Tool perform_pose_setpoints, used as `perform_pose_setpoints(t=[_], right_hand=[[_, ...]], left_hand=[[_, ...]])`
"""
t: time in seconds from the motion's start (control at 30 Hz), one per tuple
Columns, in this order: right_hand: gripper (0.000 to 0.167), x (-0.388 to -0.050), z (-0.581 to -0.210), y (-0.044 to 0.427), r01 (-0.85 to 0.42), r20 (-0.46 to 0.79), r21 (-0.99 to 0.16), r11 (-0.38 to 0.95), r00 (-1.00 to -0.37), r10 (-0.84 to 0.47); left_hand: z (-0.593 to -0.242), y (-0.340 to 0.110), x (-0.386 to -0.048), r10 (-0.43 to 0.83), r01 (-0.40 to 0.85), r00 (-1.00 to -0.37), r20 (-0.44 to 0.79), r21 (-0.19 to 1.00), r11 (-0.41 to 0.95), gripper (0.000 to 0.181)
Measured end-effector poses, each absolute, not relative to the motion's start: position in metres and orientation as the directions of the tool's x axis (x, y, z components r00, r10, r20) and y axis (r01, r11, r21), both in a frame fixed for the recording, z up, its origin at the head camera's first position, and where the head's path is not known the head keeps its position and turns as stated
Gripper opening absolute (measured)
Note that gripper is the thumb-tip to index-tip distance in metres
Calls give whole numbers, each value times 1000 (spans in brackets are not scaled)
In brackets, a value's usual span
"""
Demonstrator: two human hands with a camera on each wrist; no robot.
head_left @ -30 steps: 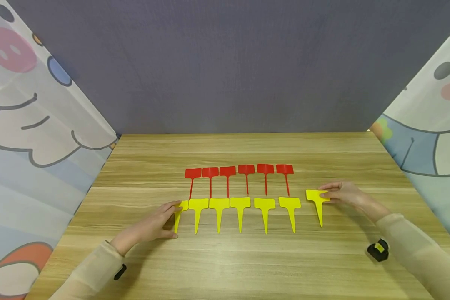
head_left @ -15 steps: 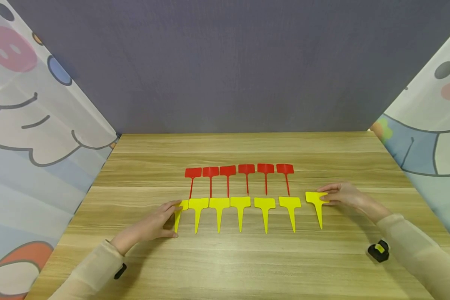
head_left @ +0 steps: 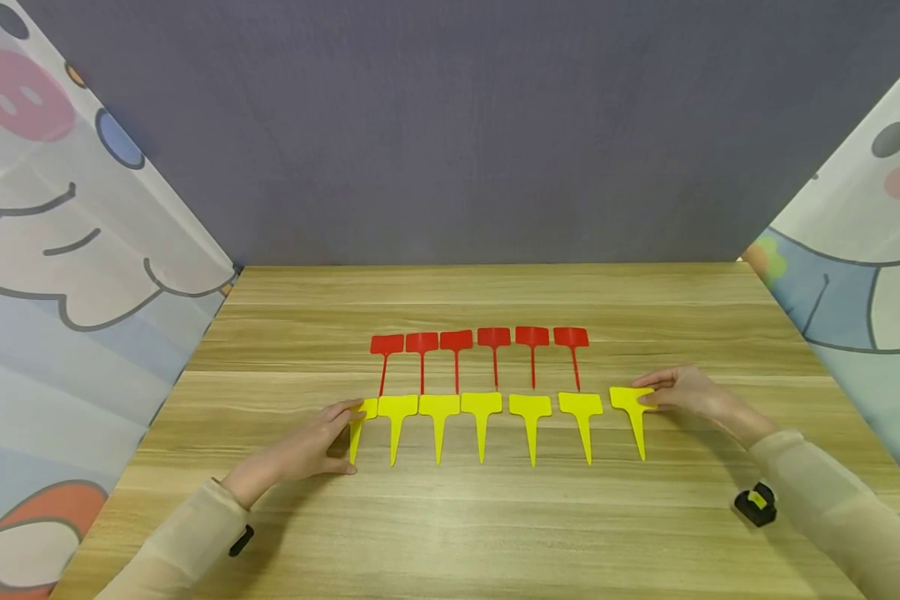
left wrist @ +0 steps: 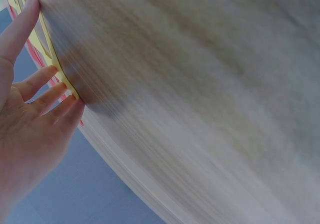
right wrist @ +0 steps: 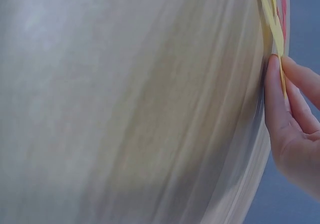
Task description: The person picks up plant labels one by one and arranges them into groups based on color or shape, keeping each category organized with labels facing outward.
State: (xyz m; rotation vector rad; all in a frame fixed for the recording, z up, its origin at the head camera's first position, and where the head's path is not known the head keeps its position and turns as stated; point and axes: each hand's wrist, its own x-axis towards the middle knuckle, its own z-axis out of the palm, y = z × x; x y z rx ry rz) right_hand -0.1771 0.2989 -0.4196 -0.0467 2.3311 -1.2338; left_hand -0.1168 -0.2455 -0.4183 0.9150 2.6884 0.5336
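Several yellow T-shaped plant labels [head_left: 439,407] lie side by side on the table. My left hand [head_left: 307,446] rests at the leftmost yellow plant label [head_left: 356,439]: its fingertips touch the head and its thumb is beside the pointed end. In the left wrist view the fingers [left wrist: 42,103] look fairly straight along that label's edge. At the right end of the row, my right hand [head_left: 693,393] pinches another yellow plant label [head_left: 634,412] by the right side of its head. The right wrist view has this label [right wrist: 276,31] between thumb and fingers, slightly tilted.
Behind the yellow row lies a row of several red plant labels [head_left: 494,337] with thin stems. The wooden table [head_left: 450,533] meets a dark grey panel [head_left: 450,133] at the back. Cartoon-printed cloths [head_left: 120,275] hang on both sides.
My right hand has brought its yellow plant label slightly left and nearer to me, almost level with the row. The left hand stays where it was.
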Motion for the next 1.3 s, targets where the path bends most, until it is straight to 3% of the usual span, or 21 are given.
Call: perform_pose_setpoints(t=[0.33,0.53,1.0,1.3], right_hand=[[42,-176,-419,295,120,-379,-714,690,-895,-236],[40,-177,-421,294,82,-352,-711,699,-901,-253],[29,-177,-420,290,-150,-200,-637,756,-915,-350],[24,-175,-418,287,-188,-158,-624,758,-920,-358]], left_hand=[[-420,-246,-117,626,533,-770,-123,415,738,71],[-419,-246,-117,625,535,-772,-118,412,738,71],[-418,-244,-117,619,531,-775,-127,399,748,70],[-415,-242,-118,612,527,-778,-142,382,759,70]])
